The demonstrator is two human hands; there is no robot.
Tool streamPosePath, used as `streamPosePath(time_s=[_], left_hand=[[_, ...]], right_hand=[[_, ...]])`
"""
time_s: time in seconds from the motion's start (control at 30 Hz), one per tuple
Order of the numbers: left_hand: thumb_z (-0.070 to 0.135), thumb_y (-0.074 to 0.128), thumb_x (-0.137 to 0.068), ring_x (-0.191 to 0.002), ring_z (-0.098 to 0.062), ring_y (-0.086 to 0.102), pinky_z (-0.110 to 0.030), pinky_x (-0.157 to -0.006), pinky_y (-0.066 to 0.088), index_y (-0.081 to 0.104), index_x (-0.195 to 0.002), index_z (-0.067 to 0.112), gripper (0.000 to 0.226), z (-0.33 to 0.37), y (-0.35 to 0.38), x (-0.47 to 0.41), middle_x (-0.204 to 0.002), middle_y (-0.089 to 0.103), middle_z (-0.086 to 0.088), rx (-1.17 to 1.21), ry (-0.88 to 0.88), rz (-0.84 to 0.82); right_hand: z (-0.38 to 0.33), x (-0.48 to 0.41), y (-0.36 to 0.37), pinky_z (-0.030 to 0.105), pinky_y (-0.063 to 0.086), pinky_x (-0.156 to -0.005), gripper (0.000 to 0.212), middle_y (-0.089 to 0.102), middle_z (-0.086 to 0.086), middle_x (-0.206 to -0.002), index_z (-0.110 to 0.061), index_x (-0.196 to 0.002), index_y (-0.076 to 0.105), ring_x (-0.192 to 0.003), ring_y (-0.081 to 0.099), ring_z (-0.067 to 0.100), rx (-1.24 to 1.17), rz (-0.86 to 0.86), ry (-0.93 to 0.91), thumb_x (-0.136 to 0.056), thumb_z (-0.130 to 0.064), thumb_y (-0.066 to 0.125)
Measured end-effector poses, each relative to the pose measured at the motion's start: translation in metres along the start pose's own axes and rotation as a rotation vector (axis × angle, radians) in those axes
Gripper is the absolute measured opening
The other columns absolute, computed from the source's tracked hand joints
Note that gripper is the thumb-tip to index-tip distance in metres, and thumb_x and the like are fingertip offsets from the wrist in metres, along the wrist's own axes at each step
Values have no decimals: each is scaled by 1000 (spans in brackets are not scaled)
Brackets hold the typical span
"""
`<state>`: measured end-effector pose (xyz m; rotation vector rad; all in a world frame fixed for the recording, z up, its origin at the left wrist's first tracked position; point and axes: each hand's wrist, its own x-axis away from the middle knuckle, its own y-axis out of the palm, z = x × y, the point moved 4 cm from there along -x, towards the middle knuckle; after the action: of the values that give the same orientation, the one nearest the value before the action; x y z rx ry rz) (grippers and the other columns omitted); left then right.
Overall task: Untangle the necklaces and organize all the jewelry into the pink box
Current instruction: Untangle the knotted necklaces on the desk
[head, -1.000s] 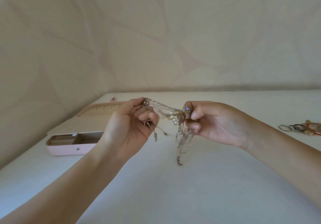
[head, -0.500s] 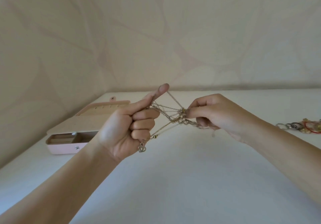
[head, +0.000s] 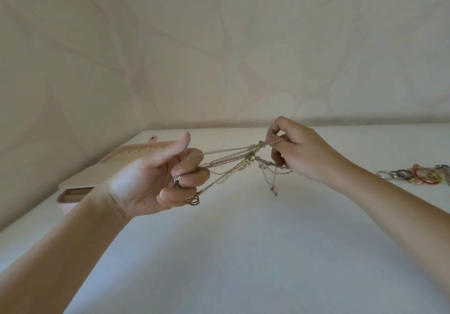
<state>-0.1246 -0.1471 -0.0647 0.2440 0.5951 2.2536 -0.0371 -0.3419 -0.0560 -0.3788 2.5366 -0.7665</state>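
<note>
Knot (head: 252, 156) of necklaces (head: 226, 162) lies just beside my pinching right grip (head: 300, 154), strands stretched sideways to my left grip (head: 155, 182), curled round them.

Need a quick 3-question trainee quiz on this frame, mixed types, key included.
1. True or false: the tangled necklaces lie flat on the table.
2. The pink box sits: A) at left, behind the left hand; B) at far right; C) out of view.
3. What lies on the table at far right?
Key: 1 false, the left hand and right hand hold them stretched in the air. 2 A. 3 a pile of rings and bracelets.
</note>
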Motion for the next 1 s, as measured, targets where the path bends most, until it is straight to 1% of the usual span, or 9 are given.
streamPosePath(time_s=[0.07,0.2,0.33,0.43,0.53,0.67,0.77,0.83,1.0], left_hand=[[50,57,-87,-52,-10,59,-17,-52,49,61,-61,6,51,-3,4,3,-70,60,-6,-150,-63,108],[87,66,-8,-38,-15,52,-17,-42,42,58,-31,14,77,-2,-3,12,-53,54,-9,-935,-318,503],[81,68,-51,-62,-27,55,-16,-63,50,66,-52,16,66,-1,-16,24,-71,64,-19,-1115,-527,443],[56,68,-74,-66,-6,64,-19,-76,53,70,-56,24,37,-6,-18,26,-73,72,1,-1219,-709,483],[58,72,-66,-61,3,63,-8,-61,45,68,-60,22,36,-9,-11,21,-65,70,11,-1375,-770,515],[68,71,-58,-61,-9,52,-16,-54,35,64,-78,16,56,-15,3,18,-67,60,6,-1660,-831,582],[72,70,-54,-79,-4,51,-18,-64,38,54,-92,30,60,-25,12,26,-90,56,15,-1688,-806,662],[78,68,-47,-89,1,45,-19,-73,40,42,-98,39,70,-35,19,36,-97,45,22,-1647,-765,696],[89,61,-35,-118,5,23,-21,-94,33,13,-133,46,118,-60,39,49,-121,18,34,-1654,-605,671]], right_hand=[[-4,3,0,26,38,-55,13,60,-2,-57,-19,-85,50,-52,47,12,2,-77,-43,-95,-14,43],[-13,13,4,16,35,-51,16,60,0,-57,-19,-79,48,-45,43,6,111,-272,-180,-94,-13,46],[-31,24,11,14,32,-55,16,56,-3,-67,-18,-74,49,-60,47,10,286,-348,-430,-86,-8,51],[-26,37,17,17,35,-58,10,55,-6,-71,-20,-74,54,-67,48,12,421,-471,-528,-82,-15,51],[-9,52,17,15,36,-59,13,56,-13,-75,-30,-83,59,-68,50,4,577,-521,-631,-86,-32,46],[0,62,12,23,49,-72,28,57,-19,-105,-39,-101,56,-92,56,0,572,-578,-601,-92,-52,33],[0,64,13,25,48,-82,50,60,-20,-112,-38,-108,57,-102,55,0,570,-568,-551,-91,-60,16],[-4,65,18,27,46,-73,62,67,-12,-94,-29,-96,64,-85,61,8,568,-464,-509,-88,-62,12],[-15,68,36,24,37,-59,22,62,-11,-73,-25,-74,71,-67,55,8,475,-303,-450,-83,-43,64]])
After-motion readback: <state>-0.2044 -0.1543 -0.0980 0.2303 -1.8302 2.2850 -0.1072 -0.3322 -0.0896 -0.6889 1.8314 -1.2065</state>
